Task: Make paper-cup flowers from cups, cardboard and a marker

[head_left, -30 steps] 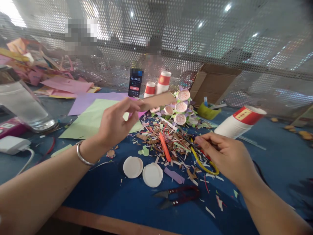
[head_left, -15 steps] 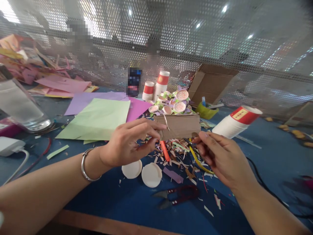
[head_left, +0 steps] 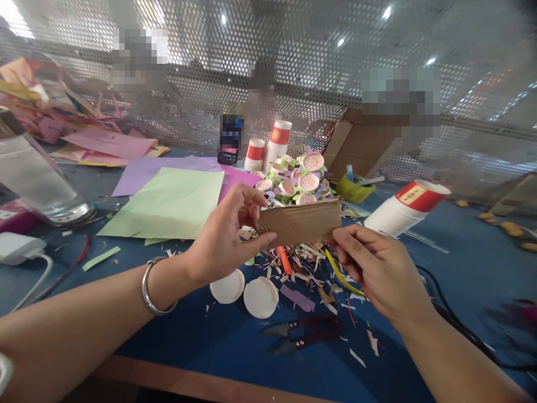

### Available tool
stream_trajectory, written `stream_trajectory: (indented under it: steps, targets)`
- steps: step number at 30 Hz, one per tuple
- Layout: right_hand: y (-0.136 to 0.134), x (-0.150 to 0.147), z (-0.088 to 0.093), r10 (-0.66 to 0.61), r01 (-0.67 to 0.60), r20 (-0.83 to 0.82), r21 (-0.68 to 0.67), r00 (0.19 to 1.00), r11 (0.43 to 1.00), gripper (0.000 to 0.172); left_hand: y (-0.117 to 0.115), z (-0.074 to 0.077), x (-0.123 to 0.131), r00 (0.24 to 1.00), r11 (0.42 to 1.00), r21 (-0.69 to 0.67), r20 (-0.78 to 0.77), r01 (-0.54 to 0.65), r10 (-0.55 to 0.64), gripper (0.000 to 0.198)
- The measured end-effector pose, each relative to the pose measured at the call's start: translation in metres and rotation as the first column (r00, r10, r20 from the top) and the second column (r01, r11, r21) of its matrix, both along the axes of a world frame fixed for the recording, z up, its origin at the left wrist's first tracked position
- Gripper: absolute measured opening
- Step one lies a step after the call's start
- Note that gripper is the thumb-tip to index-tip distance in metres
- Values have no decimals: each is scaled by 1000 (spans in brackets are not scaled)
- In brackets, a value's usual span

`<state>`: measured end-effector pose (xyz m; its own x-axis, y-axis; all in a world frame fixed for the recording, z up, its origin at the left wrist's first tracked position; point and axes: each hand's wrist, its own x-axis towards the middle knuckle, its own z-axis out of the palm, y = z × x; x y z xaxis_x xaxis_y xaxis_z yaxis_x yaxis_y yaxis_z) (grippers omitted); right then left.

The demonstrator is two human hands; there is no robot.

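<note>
A small rectangular strip of brown cardboard (head_left: 304, 223) is held up between my two hands, its left end ragged. My left hand (head_left: 229, 235) grips that end, thumb in front and fingers curled over the top edge. At the lower right corner my right hand (head_left: 373, 257) pinches the strip between thumb and fingers. Beneath it lie an orange stick (head_left: 284, 261), partly covered, and a curved yellow piece (head_left: 342, 275). Two white paper cup bottoms (head_left: 260, 298) sit nearer me, with thread snips (head_left: 302, 334) lying open in front of them.
Behind the cardboard is a pile of cut cup bottoms with paper petals (head_left: 308, 182). Stacked paper cups (head_left: 279, 145) stand at the back; another stack (head_left: 405, 207) leans at right. Coloured paper (head_left: 168, 201) and a water glass (head_left: 46, 179) are left. Scraps (head_left: 302, 266) litter the table.
A thin pale strip near my left fingers is no longer seen there. My left hand has turned and closed on the cardboard's left end, and the cardboard is tilted slightly differently.
</note>
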<state>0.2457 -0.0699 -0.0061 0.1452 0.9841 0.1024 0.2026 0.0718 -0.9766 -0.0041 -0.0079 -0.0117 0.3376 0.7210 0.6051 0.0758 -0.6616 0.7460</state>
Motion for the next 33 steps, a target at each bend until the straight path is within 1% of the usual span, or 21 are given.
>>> stream_trajectory:
  steps: [2, 3, 4, 5, 6, 7, 8, 9, 10, 12, 13, 15, 17, 19, 22, 25, 28, 33]
  targets:
    - [1, 0, 0, 2, -2, 23, 9, 1000, 1000, 33, -2, 1, 0, 1000, 995, -95, 17, 20, -18, 53]
    - [1, 1, 0, -3, 2, 41, 18, 999, 1000, 33, -3, 2, 0, 999, 987, -154, 0, 52, -52, 60]
    - [2, 2, 1, -10, 8, 64, 28, 998, 1000, 33, -3, 3, 0, 993, 971, -218, -39, 98, -109, 64]
    - [2, 3, 1, -21, 18, 90, 41, 996, 999, 33, -4, 4, -1, 980, 949, -282, -91, 143, -175, 61]
    - [2, 5, 2, -36, 29, 116, 60, 993, 998, 32, -4, 5, -2, 962, 922, -344, -142, 174, -235, 52]
    - [3, 8, 3, -57, 45, 147, 82, 987, 996, 32, -3, 6, -3, 945, 898, -399, -176, 186, -275, 40]
    - [4, 11, 4, -86, 67, 186, 108, 979, 992, 31, -1, 7, -5, 943, 880, -442, -182, 176, -280, 27]
    - [4, 15, 5, -122, 91, 232, 140, 965, 986, 30, 1, 7, -6, 954, 868, -474, -163, 148, -252, 19]
    - [5, 20, 7, -168, 120, 301, 169, 939, 978, 29, 3, 7, -7, 972, 861, -496, -127, 112, -200, 16]
    - [7, 30, 11, -252, 159, 457, 231, 853, 960, 28, 8, 7, -9, 995, 857, -512, -44, 53, -88, 18]
    - [9, 34, 12, -253, 148, 537, 232, 805, 961, 27, 10, 7, -9, 999, 857, -514, -13, 37, -51, 19]
    - [11, 41, 15, -155, 70, 682, 151, 715, 986, 25, 13, 6, -10, 1000, 855, -518, 22, 29, -20, 20]
    - [13, 44, 15, -12, 0, 784, 15, 621, 1000, 27, 14, 4, -10, 998, 839, -542, 47, 51, -30, 21]
    - [14, 45, 13, 101, -33, 845, -99, 526, 995, 29, 13, 3, -8, 994, 809, -579, 80, 103, -69, 20]
    - [14, 45, 9, 197, -67, 889, -186, 415, 980, 26, 12, 2, -6, 980, 744, -638, 144, 199, -139, 23]
    - [13, 47, 5, 233, -93, 899, -213, 371, 973, 18, 12, 2, -6, 969, 703, -667, 184, 247, -166, 29]
    - [13, 51, 2, 235, -100, 907, -213, 350, 972, 11, 12, 3, -6, 960, 679, -679, 209, 279, -186, 28]
    - [14, 52, -2, 196, -65, 928, -185, 317, 981, 10, 10, 6, -5, 950, 641, -701, 237, 312, -203, 28]
